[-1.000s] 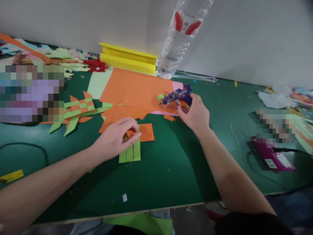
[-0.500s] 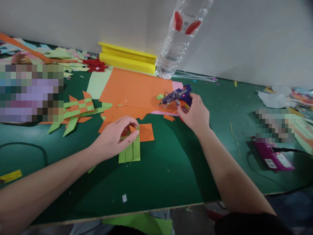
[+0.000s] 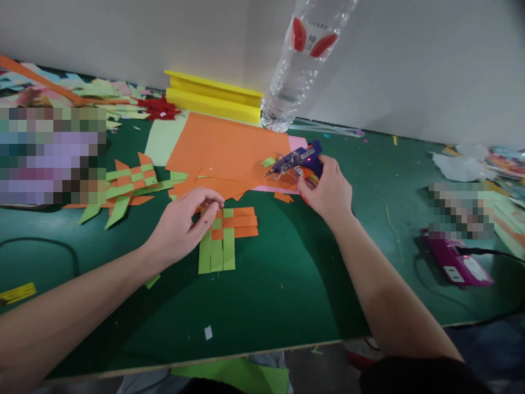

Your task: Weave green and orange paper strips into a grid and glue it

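Note:
My right hand (image 3: 330, 189) is wrapped round the handle of a dark blue hot glue gun (image 3: 299, 156). The gun's nozzle points left over the orange paper, and a small red light glows on its body. My left hand (image 3: 182, 221) is closed, thumb and index fingertips together, at the upper left of a woven piece of paper strips (image 3: 223, 235). Green strips hang down from the weave and orange ones stick out to the right; its upper left part is hidden under the hand. Whether the fingertips pinch anything cannot be made out.
Orange sheets (image 3: 229, 148) lie behind my hands. To the left sits a finished-looking woven paper fish (image 3: 133, 178). A folded yellow paper strip (image 3: 213, 101) and a water bottle (image 3: 301, 71) stand against the wall. At right lies a magenta device with a cable (image 3: 459, 262).
My left hand has shifted slightly left and up, its fingertips coming together, so more of the green and orange weave shows. The right hand and glue gun have stayed nearly still.

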`<act>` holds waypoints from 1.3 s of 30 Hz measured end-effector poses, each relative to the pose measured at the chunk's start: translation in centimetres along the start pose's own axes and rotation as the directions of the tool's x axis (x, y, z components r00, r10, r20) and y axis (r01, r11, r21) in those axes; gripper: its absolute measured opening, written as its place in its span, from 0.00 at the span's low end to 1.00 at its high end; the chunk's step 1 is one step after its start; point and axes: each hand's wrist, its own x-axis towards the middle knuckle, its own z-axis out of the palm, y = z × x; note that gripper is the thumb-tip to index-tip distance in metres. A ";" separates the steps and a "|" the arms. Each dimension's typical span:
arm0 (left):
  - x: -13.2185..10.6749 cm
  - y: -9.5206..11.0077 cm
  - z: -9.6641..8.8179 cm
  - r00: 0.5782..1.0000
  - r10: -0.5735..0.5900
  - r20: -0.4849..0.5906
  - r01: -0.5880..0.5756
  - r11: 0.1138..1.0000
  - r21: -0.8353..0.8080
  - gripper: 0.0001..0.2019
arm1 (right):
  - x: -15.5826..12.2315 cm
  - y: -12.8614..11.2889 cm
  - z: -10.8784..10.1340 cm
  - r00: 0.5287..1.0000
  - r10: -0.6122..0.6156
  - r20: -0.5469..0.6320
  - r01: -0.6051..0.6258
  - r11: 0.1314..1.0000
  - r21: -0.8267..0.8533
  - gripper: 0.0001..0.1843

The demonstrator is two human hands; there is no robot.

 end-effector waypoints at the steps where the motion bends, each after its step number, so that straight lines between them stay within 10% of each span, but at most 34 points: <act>1: 0.0 0.0 -0.1 1.000 0.007 -0.021 -0.007 1.000 0.016 0.10 | 0.0 0.1 -0.1 1.000 0.005 -0.011 -0.005 1.000 0.001 0.32; 13: 0.5 -0.5 -1.4 0.977 0.052 -0.209 -0.040 0.997 0.059 0.09 | 1.4 3.8 -1.0 0.967 0.186 -0.175 -0.189 0.982 -0.001 0.31; 25: 0.4 -1.7 0.1 0.951 0.215 0.223 -0.290 0.871 0.397 0.25 | 1.5 4.4 -0.6 0.967 0.208 -0.150 -0.208 0.978 0.012 0.31; 39: 0.3 -1.8 0.3 0.925 0.277 0.259 -0.369 0.817 0.443 0.25 | 1.3 3.7 -0.7 0.977 0.165 -0.134 -0.164 0.986 0.014 0.31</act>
